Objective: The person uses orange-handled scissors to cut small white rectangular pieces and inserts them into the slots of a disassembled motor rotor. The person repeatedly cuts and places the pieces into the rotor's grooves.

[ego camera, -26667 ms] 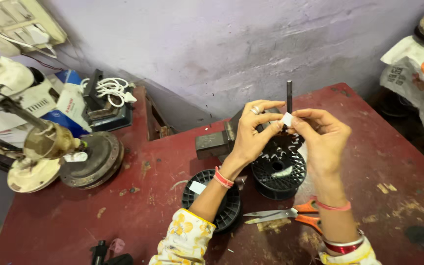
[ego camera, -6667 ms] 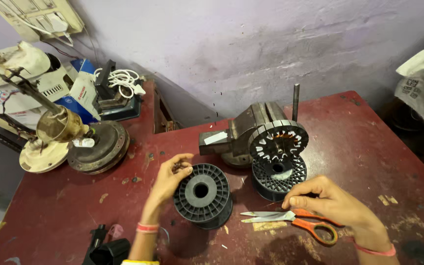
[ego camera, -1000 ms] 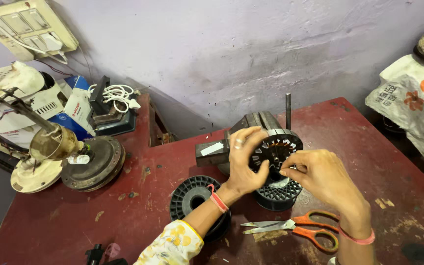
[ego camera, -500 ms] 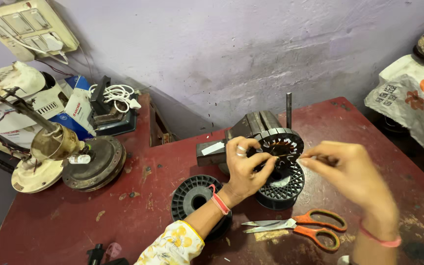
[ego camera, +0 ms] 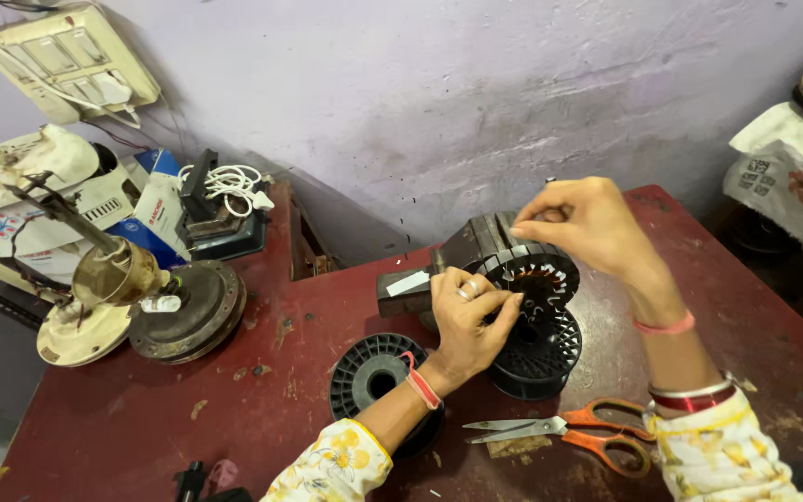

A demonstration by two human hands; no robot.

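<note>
**Head view: slotted stator core worked by two hands on a red table**

Head-camera footage is centred on a round, slotted stator core (ego camera: 539,279), which is held on a grey metal stand (ego camera: 476,249) near the middle of the red table (ego camera: 262,390). The core's flat, toothed face is turned toward the person and slightly upward, so its axis runs from about 6 o'clock back toward 12 o'clock, away from the viewer and toward the purple wall (ego camera: 476,84). A black plastic spool (ego camera: 536,351) is seen directly beneath it, touching or almost touching.

The left hand (ego camera: 468,321) is placed against the core's 9 o'clock edge, its fingers curled and pinched together at the rim; what is pinched cannot be made out. The right hand (ego camera: 580,221) is raised above the core at about 12 o'clock, thumb and forefinger pressed together as if on something very thin, which is too fine to be identified.

A second black spool (ego camera: 374,376) lies at 7 o'clock from the core. Orange-handled scissors (ego camera: 573,432) rest at 5 o'clock, blades pointing toward 9 o'clock.
</note>
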